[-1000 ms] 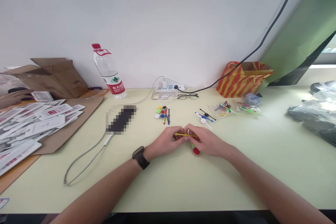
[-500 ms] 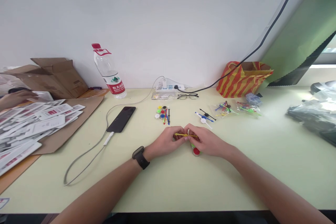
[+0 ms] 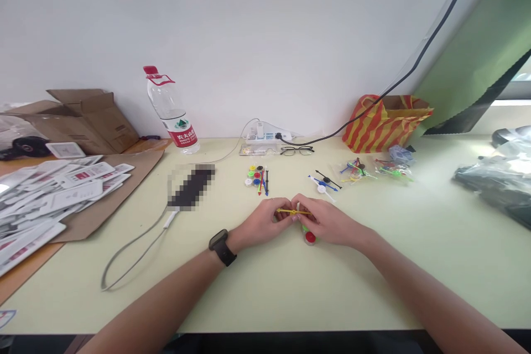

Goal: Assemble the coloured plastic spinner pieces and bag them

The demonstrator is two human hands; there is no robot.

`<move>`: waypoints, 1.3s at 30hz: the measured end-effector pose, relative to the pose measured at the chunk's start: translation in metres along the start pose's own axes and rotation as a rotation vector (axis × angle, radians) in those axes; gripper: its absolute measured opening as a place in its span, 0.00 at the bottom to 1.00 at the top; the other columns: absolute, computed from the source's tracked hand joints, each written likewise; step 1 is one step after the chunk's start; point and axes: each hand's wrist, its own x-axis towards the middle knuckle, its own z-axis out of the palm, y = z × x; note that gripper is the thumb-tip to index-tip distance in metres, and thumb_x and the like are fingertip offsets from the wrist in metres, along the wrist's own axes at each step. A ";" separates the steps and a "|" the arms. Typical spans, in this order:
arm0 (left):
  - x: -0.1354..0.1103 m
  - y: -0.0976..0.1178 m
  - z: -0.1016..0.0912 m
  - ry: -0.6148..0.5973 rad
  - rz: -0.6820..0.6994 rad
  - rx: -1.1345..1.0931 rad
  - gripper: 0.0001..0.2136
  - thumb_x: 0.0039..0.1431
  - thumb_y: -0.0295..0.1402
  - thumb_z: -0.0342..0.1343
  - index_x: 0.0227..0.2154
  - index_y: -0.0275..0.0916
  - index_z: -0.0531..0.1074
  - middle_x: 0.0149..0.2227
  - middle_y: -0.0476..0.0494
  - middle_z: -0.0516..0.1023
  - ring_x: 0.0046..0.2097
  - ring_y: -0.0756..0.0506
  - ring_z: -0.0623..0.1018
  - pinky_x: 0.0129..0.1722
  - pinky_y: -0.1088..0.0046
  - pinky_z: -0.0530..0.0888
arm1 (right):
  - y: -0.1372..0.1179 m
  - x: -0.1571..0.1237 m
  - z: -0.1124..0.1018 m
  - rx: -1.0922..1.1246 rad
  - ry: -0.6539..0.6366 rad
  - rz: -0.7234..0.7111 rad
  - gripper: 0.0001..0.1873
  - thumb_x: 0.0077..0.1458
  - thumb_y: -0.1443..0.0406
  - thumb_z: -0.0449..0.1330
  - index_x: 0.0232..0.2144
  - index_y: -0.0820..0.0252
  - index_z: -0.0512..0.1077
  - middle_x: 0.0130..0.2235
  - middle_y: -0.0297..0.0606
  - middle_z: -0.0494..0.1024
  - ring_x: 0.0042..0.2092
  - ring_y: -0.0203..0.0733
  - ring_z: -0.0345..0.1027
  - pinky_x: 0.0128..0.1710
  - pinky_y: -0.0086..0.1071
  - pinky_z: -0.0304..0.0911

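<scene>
Between my fingertips a yellow arrow-shaped spinner pointer lies level, its arrow tip toward the left. My left hand pinches it from the left, and my right hand grips it from the right, hiding part of that end. Under the right hand a red round piece rests on the table, with a green one partly covered behind it. Beyond my hands lie several coloured round pieces beside loose pointers. Farther right are a black pointer, a blue one and a white one.
Small plastic bags of coloured parts lie at right, before a red-and-yellow striped bag. A power strip and eyeglasses sit by the wall. At left are a water bottle, a cable, white cards and a carton.
My two hands stay almost in place with the yellow pointer. Another person's hand at the far left has gone from view. The phone now shows blurred into blocks.
</scene>
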 end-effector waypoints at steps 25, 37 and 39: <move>0.000 -0.001 0.000 -0.015 -0.013 0.022 0.12 0.70 0.42 0.54 0.43 0.39 0.75 0.39 0.45 0.80 0.38 0.46 0.77 0.38 0.70 0.73 | -0.002 0.001 -0.001 -0.016 -0.005 0.007 0.04 0.66 0.67 0.51 0.41 0.52 0.62 0.32 0.28 0.73 0.32 0.39 0.63 0.33 0.31 0.55; -0.001 0.000 0.000 -0.006 -0.006 0.019 0.12 0.70 0.42 0.55 0.43 0.39 0.76 0.39 0.45 0.80 0.38 0.46 0.77 0.38 0.70 0.73 | -0.001 -0.001 0.000 -0.017 -0.007 0.004 0.04 0.67 0.66 0.51 0.42 0.51 0.61 0.32 0.28 0.73 0.33 0.39 0.64 0.33 0.30 0.56; -0.001 0.000 0.000 -0.006 -0.006 0.017 0.12 0.69 0.42 0.55 0.43 0.39 0.76 0.39 0.45 0.80 0.38 0.46 0.77 0.38 0.70 0.73 | -0.001 -0.001 0.000 -0.019 -0.010 0.004 0.04 0.66 0.67 0.51 0.42 0.51 0.61 0.33 0.28 0.74 0.33 0.39 0.64 0.33 0.31 0.56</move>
